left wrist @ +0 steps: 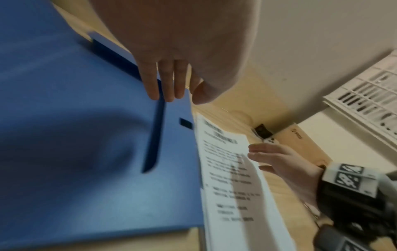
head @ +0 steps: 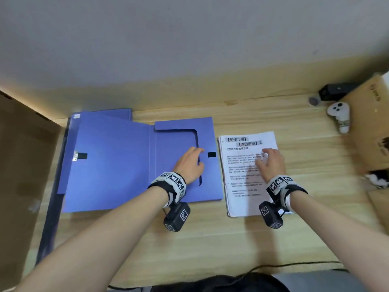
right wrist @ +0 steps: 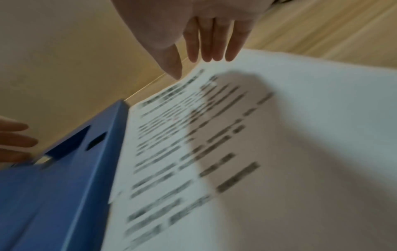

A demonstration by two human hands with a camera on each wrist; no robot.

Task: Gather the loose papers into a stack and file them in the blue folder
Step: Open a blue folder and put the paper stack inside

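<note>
The blue folder (head: 113, 161) lies open on the wooden desk, its lid spread to the left and its box half with a curved inner flap on the right. My left hand (head: 190, 163) hovers over that flap (left wrist: 154, 135), fingers straight and relaxed, holding nothing. To the right of the folder lies a stack of printed white papers (head: 246, 186), squared up with edges slightly offset. My right hand (head: 270, 163) is over the stack (right wrist: 300, 135), fingers extended and together; I cannot tell whether they touch the top sheet.
A cardboard box (head: 374, 123) stands at the right edge with a white controller (head: 340, 116) and a black device (head: 334, 91) beside it. Another cardboard panel (head: 23, 165) flanks the left. A black cable (head: 273, 267) runs along the desk's near edge.
</note>
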